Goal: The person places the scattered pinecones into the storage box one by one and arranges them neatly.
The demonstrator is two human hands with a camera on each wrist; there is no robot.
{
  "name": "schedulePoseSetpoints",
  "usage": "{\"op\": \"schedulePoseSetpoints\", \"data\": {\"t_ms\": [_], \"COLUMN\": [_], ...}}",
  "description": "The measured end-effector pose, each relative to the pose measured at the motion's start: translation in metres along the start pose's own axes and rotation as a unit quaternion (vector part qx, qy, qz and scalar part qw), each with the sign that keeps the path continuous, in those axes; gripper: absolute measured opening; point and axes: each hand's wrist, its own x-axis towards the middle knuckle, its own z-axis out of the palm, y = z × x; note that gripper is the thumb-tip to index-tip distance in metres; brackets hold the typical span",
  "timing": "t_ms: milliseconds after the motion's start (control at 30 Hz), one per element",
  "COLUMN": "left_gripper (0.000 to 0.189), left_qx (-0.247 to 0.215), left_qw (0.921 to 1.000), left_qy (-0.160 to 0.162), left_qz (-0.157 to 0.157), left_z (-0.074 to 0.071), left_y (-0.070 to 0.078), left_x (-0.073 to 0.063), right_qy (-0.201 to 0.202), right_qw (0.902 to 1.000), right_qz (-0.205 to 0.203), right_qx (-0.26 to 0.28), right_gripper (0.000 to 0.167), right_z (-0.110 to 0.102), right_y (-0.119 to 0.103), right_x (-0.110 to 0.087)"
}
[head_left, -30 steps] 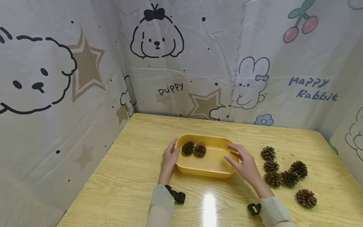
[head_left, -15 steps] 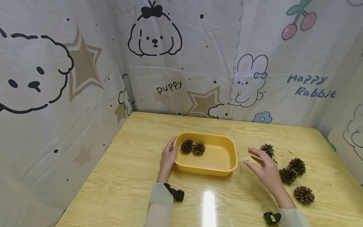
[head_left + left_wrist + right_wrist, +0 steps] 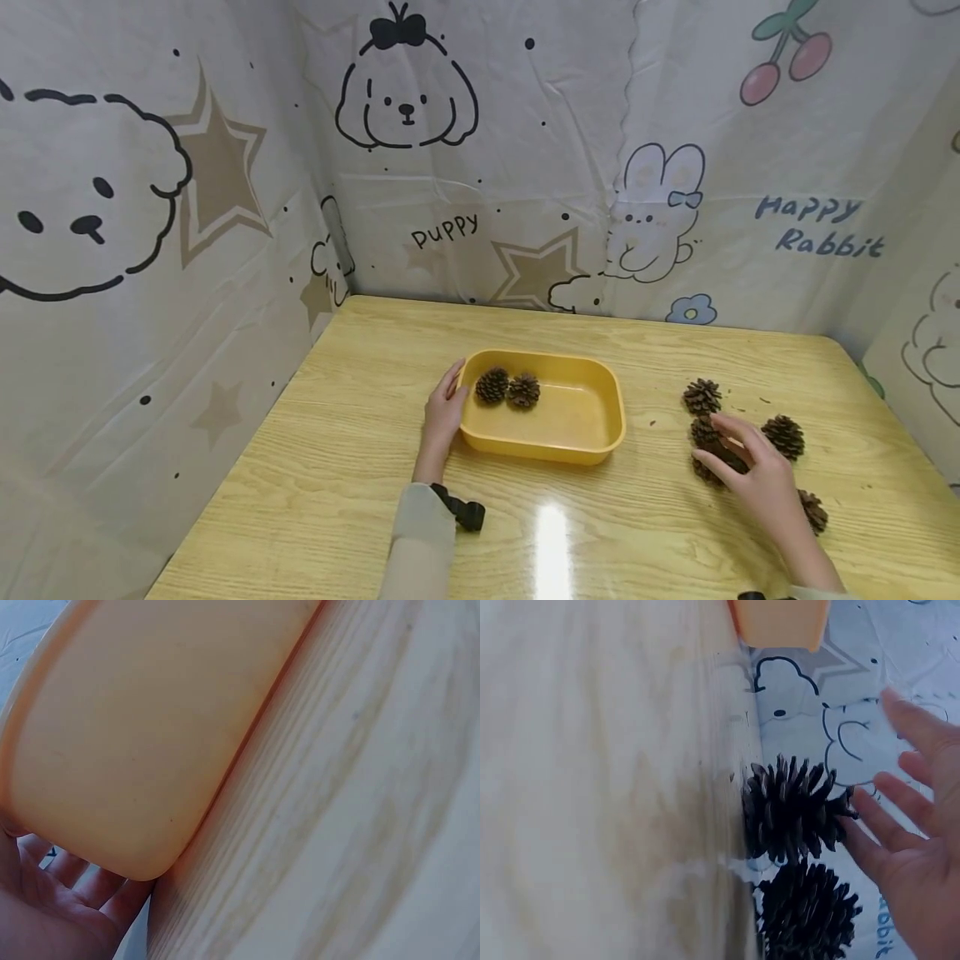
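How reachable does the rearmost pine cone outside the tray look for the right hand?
Probably yes: the right hand appears to grip nothing, its fingers are close by, and nothing covers the rearmost pine cone from above, though the neighbouring pine cone just in front might get bumped.

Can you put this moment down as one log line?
left hand: holds tray by left end | right hand: at loose cones on table, contact unclear | in tray: two cones
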Motion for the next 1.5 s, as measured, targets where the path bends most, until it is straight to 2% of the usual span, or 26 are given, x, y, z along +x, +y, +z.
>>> {"op": "schedulePoseSetpoints", "data": {"t_ms": [367, 567, 667, 900, 1300, 1500], "left_gripper": [0.048, 0.048, 0.048, 0.047, 0.048, 0.048], "left_qx": [-0.002, -0.005, -0.002, -0.001, -0.002, -0.007], "left_qw": [1.0000, 1.0000, 1.0000, 0.9999, 0.9999, 0.9999], "left_qy": [-0.002, -0.006, -0.005, -0.005, -0.010, -0.013], "left_qz": [0.003, 0.004, 0.002, 0.010, 0.005, 0.006], "left_z": [-0.002, -0.002, -0.002, -0.003, -0.002, -0.002], "left_y": [0.000, -0.001, 0.000, 0.005, 0.003, 0.003], "left_x": [-0.002, 0.000, 0.001, 0.000, -0.001, -0.002], "right_qy": [-0.008, -0.060, -0.073, -0.052, -0.036, -0.029], "right_qw": [0.9986, 0.9954, 0.9937, 0.9944, 0.9955, 0.9978], "right_qz": [-0.003, 0.023, 0.029, -0.002, 0.010, 0.015], "right_qx": [-0.053, -0.072, -0.080, -0.092, -0.087, -0.058], "right_gripper": [0.056, 0.057, 0.055, 0.048, 0.046, 0.045], "right_z": [-0.007, -0.011, -0.011, -0.010, -0.010, -0.010], "right_y": [0.018, 0.022, 0.024, 0.031, 0.033, 0.031], "right_x": [-0.008, -0.012, -0.013, -0.012, -0.017, -0.018]}}
